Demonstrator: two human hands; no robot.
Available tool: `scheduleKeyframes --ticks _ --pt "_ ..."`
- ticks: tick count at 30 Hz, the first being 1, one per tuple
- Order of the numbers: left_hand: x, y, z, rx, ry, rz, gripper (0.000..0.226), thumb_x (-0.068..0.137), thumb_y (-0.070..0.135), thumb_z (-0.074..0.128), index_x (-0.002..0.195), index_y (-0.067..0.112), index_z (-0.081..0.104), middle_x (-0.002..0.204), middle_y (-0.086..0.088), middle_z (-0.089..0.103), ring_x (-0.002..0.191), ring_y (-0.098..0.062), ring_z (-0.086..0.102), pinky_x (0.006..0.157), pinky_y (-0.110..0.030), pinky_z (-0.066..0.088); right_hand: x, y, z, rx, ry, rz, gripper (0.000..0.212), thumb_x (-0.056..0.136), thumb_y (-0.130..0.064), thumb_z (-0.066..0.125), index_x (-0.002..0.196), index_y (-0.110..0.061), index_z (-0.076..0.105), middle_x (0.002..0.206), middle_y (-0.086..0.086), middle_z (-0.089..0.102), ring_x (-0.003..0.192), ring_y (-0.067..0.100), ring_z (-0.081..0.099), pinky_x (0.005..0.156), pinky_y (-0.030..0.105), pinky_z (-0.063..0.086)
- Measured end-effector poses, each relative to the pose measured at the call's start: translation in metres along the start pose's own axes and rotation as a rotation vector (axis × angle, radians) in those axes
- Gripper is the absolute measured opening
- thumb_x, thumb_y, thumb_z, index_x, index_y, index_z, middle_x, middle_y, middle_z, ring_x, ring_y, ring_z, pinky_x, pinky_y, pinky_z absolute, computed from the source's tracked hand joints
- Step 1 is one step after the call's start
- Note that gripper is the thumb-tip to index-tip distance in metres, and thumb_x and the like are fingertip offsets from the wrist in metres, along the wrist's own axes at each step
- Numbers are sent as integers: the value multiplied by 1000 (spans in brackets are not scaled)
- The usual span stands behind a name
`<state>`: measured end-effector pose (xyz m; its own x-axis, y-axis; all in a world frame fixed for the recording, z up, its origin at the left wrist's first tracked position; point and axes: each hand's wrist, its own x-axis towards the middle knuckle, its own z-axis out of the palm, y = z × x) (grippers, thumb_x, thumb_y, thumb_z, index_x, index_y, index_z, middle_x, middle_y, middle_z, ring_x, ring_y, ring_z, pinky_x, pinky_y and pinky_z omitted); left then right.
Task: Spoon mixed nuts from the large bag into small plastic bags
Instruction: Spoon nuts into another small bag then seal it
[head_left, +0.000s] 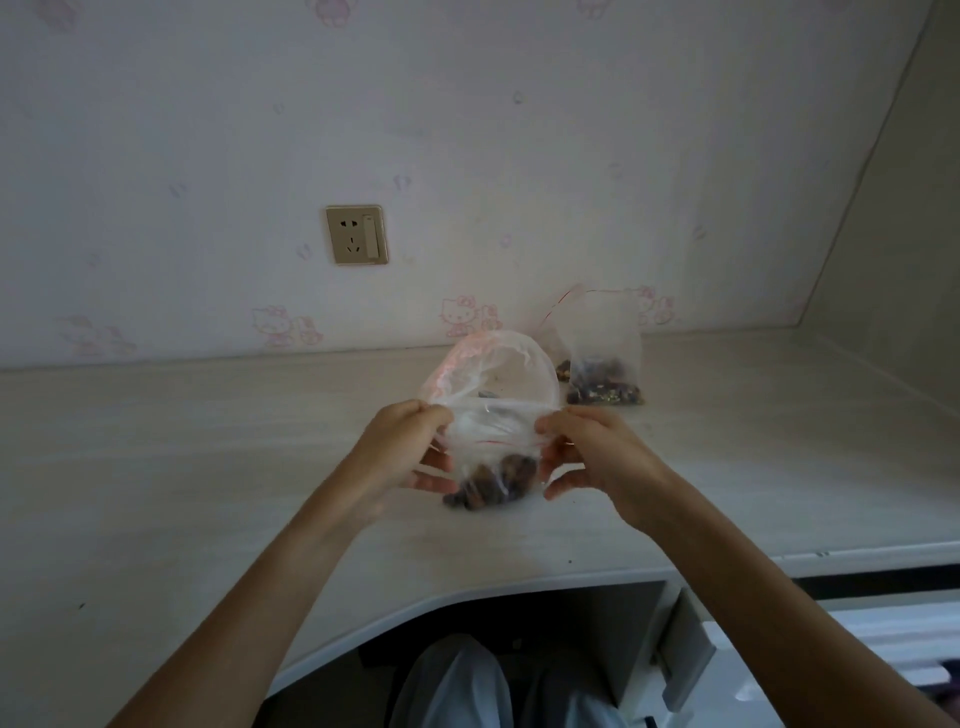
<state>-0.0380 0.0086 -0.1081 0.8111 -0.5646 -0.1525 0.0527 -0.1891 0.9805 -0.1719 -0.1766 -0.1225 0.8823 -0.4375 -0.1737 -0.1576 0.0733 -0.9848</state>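
Observation:
A small clear plastic bag (491, 415) with a red zip strip hangs between my hands above the desk, its mouth gaping wide. Dark mixed nuts (493, 480) lie at its bottom. My left hand (402, 449) pinches the bag's left edge near the rim. My right hand (592, 449) pinches the right edge. Behind, against the wall, stand two more small clear bags (602, 353) with nuts in their bottoms. No spoon and no large bag are in view.
The pale wood-grain desk (208, 467) runs to the wall, with a curved front edge (467, 592) above my knees. A wall socket (357, 235) sits above the desk. A side panel (883, 234) closes the right end.

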Motion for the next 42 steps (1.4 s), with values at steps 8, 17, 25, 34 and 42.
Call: scheduleKeyframes --ticks 8,17,25,34,42 --pt "-1 10 -16 -480 -376 -114 23 87 31 71 101 16 82 103 -6 75 89 -19 74 72 -38 64 8 6 -16 482 -191 6 45 104 -45 51 106 -10 80 91 10 71 82 22 72 70 35 61" --pt "5 -2 -17 -404 -256 29 20 74 32 86 86 18 77 85 1 71 75 -10 71 67 -28 61 11 5 -9 519 -236 -81 19 88 -32 77 93 -13 76 94 8 70 83 16 70 69 28 59" --pt "7 3 -9 -34 204 333 33 78 -14 70 68 18 67 53 -2 58 47 -21 67 50 -30 59 0 -12 15 -54 275 -417 32 82 15 65 65 -7 50 56 15 56 43 26 58 44 33 53" --pt "2 10 -12 335 105 253 9 85 8 76 82 10 68 66 -5 67 54 -6 64 56 -36 63 -8 -26 11 -301 195 -212 11 96 -17 67 98 -6 65 70 9 67 54 17 67 57 36 63" --pt "-4 27 -12 -54 -177 -10 25 85 30 82 99 8 81 82 -3 69 74 -13 69 70 -36 62 -2 -27 -2 329 -198 60 18 87 -26 71 94 -11 77 84 6 67 75 17 67 67 31 58"
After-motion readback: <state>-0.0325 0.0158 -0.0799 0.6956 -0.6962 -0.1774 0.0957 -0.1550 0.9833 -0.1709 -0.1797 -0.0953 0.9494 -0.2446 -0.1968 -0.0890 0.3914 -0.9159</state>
